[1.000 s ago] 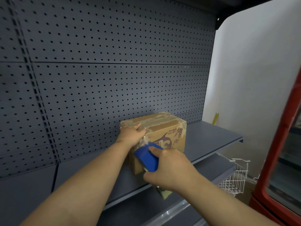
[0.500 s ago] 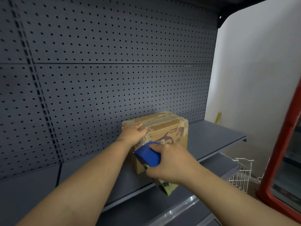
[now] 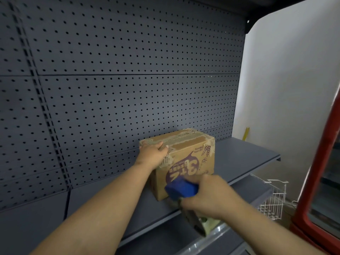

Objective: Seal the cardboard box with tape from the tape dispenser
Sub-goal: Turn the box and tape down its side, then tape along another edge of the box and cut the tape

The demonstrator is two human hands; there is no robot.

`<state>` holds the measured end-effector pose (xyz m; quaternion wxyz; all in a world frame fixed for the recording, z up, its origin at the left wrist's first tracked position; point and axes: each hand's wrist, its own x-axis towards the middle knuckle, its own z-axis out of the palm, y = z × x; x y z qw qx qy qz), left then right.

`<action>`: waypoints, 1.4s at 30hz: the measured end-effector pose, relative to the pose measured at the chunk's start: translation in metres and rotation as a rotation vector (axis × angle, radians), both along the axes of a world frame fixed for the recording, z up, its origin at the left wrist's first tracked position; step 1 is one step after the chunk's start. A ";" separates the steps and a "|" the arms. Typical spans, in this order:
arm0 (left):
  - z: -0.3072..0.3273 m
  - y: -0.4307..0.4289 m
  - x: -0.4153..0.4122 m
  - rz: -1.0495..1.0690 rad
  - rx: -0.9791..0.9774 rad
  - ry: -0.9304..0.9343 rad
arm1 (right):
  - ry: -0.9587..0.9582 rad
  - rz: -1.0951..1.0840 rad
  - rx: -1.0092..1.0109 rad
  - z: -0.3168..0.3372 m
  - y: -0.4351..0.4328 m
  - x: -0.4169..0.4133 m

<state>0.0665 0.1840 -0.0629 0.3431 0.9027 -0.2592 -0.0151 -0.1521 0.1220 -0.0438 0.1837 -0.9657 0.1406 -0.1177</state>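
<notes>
The brown printed cardboard box (image 3: 184, 162), set on the dark grey metal shelf (image 3: 242, 159), is gripped at its top left corner by the curled left hand (image 3: 153, 153), while the blue-handled tape dispenser (image 3: 182, 190) is clasped by the right hand (image 3: 211, 196) at its lower front.

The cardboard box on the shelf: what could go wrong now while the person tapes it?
1. The cardboard box sits close to the shelf front edge; pulling the tape dispenser down could drag it off.
2. Only the left hand steadies it, at one top corner, so it may twist.
3. The right hand is blurred, so the tape may crease.
</notes>
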 end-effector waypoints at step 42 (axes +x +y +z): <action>0.134 -0.116 0.045 -0.266 -0.646 0.652 | -0.605 -0.020 0.235 0.061 -0.133 0.082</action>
